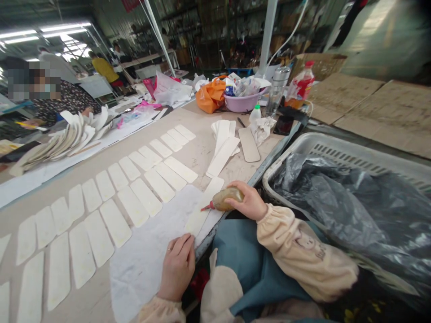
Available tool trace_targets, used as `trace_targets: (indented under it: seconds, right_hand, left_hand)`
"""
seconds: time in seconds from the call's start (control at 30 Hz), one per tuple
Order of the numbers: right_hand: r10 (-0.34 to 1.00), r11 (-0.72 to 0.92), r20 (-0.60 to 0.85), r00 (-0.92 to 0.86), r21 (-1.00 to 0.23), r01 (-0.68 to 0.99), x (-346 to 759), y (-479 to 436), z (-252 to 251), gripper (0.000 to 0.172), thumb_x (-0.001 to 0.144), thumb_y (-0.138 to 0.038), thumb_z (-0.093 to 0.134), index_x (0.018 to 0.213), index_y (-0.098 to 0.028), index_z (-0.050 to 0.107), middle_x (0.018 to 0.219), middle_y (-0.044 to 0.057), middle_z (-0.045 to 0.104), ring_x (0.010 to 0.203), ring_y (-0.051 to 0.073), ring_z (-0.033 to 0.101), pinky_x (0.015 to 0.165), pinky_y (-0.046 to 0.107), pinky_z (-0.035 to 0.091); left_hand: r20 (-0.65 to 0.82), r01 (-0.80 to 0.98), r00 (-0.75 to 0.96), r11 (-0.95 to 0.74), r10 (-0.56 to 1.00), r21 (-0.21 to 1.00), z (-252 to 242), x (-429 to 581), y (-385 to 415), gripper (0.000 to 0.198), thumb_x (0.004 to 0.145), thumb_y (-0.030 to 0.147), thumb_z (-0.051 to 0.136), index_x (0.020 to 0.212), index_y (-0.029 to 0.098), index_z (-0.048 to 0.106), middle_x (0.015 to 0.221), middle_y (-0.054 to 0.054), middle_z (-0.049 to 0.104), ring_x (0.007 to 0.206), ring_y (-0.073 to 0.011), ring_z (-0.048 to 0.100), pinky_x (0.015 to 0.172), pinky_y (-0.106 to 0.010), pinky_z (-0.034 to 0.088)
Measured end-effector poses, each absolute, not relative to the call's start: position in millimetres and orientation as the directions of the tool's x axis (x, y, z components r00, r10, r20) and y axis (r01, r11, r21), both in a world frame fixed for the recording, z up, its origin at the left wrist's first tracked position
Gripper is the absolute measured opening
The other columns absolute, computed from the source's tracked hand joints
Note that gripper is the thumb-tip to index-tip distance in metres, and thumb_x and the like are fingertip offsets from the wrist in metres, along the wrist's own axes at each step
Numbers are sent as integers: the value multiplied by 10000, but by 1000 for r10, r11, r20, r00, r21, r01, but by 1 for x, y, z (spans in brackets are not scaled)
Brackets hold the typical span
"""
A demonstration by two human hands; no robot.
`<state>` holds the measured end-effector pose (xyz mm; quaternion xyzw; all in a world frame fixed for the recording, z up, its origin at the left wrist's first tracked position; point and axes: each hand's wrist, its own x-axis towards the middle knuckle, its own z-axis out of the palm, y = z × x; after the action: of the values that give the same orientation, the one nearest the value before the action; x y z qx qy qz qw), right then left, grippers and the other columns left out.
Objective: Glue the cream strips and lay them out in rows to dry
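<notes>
A squeeze glue bottle (pixel 225 200) with yellowish-brown contents and a red nozzle lies tilted in my right hand (pixel 251 202), whose fingers are closed round its base. Its tip points down onto a white rounded strip (pixel 198 217), at or just above the surface. At the near end of that strip, my left hand (pixel 178 262) is closed, with fingertips on its edge. Beneath the strip is a sheet of white paper (pixel 144 264). Similar white strips (pixel 116 223) are laid out in rows to the left. A loose pile of strips (pixel 222 150) sits farther off.
A grey plastic basket (pixel 286 146) lined with black plastic stands at my right. Toward the back are a purple basin (pixel 240 103), an orange bag (pixel 210 96), a small white bottle (pixel 255 114) and a phone (pixel 283 125). A co-worker (pixel 63 98) sits across the table behind stacked curved pieces (pixel 67 137).
</notes>
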<state>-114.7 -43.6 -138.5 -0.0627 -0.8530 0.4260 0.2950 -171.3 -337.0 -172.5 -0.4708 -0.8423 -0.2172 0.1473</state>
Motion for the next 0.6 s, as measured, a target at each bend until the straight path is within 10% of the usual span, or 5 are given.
trace_targets:
  seconds: [0.6]
  right_hand:
    - [687,624,475,-550,-773,112,-128,5,-150,385,747,-406,636,1060,-197,555,997,52,606,922,210,563,866,355,447]
  left_hand:
    - [472,877,-476,441,742,191,-172,-173,-336,209,833,129,544,1029,167,604,1003,-98,648,890,-212,580,832,-401,450]
